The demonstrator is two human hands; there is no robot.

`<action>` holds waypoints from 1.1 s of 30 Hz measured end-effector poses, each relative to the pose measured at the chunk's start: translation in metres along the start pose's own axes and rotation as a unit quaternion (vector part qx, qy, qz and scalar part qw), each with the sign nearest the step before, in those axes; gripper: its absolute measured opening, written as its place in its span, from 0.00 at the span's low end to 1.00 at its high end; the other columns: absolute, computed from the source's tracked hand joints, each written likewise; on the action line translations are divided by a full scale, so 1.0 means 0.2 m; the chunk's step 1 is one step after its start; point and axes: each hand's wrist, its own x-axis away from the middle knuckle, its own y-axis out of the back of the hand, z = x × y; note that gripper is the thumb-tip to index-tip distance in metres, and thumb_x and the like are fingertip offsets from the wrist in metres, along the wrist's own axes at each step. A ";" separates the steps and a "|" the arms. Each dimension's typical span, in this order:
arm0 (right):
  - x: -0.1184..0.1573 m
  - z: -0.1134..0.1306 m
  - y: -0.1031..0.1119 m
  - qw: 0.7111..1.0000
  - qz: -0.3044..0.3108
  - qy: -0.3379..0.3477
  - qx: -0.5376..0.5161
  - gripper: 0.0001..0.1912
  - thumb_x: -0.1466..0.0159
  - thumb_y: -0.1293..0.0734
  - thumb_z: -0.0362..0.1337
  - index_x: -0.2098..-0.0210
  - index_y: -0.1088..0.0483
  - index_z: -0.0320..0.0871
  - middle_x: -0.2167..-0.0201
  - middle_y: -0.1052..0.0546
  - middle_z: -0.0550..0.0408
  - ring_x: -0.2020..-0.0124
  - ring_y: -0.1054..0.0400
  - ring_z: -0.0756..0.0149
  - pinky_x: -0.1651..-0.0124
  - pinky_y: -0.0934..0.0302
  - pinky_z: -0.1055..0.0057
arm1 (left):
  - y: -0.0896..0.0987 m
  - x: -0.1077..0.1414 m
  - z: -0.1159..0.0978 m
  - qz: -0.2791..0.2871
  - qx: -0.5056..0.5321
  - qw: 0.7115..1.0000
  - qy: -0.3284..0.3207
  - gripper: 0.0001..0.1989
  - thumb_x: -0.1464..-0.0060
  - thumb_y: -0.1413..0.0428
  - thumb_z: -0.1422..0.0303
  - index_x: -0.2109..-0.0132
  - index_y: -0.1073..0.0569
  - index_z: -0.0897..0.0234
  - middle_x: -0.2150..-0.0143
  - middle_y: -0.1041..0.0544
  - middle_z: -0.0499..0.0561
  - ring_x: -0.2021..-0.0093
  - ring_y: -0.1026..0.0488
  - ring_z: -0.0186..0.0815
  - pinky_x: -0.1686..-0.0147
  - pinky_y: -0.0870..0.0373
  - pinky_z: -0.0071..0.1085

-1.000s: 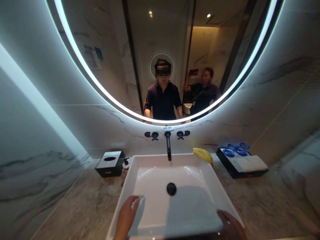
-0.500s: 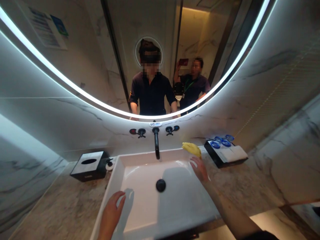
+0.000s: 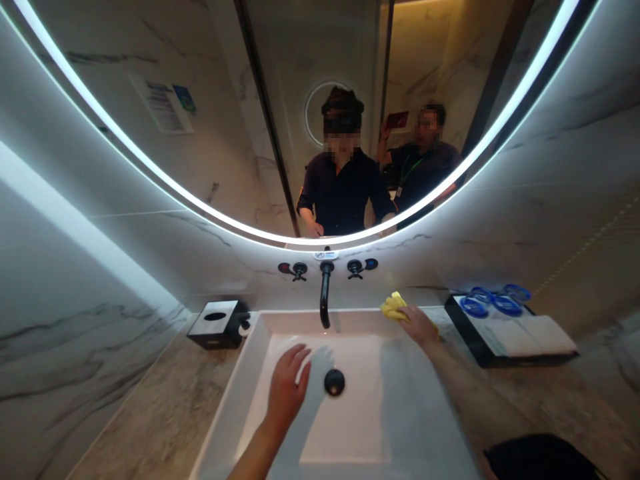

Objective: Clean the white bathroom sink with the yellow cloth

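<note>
At the back right corner of the white sink [image 3: 415, 433], my right hand [image 3: 419, 327] is closed on a crumpled yellow cloth [image 3: 394, 306]. Part of the cloth sticks out beyond the fingers, over the sink's rim. My left hand [image 3: 289, 383] hovers over the left side of the basin, its fingers loosely curved and apart, holding nothing. Between the hands lies the black drain plug [image 3: 335, 382]. The black faucet [image 3: 325, 297] curves down from the wall behind the basin.
Left of the sink stand a tissue box [image 3: 215, 323] and a small pump bottle [image 3: 244, 328]. To the right, a black tray [image 3: 473, 340] holds folded white towels [image 3: 535, 340] and several blue rings [image 3: 506, 305]. A lit mirror [image 3: 270, 167] reflects two people.
My right hand has taken hold of the yellow cloth, which was lying on the sink's corner. My left hand has moved forward and right over the basin. The view has shifted left.
</note>
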 end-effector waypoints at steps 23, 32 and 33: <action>1.05 0.14 0.15 0.927 -0.154 -0.271 -0.208 0.28 0.41 0.38 0.55 0.51 0.26 0.44 0.50 0.22 0.47 0.49 0.27 0.50 0.45 0.33 0.55 | -0.58 -0.52 -0.33 0.128 0.337 0.905 0.228 0.22 0.46 0.46 0.55 0.53 0.23 0.67 0.54 0.20 0.61 0.55 0.24 0.42 0.51 0.27 0.40; 0.92 0.05 0.22 0.885 -0.185 -0.285 -0.317 0.27 0.42 0.37 0.56 0.56 0.25 0.40 0.57 0.19 0.46 0.55 0.25 0.51 0.49 0.31 0.56 | 0.11 0.04 0.42 -0.008 0.019 0.972 0.235 0.35 0.46 0.56 0.44 0.51 0.25 0.71 0.46 0.25 0.68 0.42 0.29 0.56 0.37 0.34 0.53; 0.87 0.05 0.24 0.886 -0.203 -0.275 -0.312 0.27 0.42 0.37 0.55 0.56 0.24 0.40 0.57 0.19 0.45 0.54 0.26 0.51 0.48 0.31 0.56 | 0.17 0.11 0.54 0.005 -0.054 0.973 0.225 0.39 0.46 0.59 0.44 0.48 0.27 0.76 0.44 0.27 0.72 0.39 0.31 0.59 0.35 0.36 0.55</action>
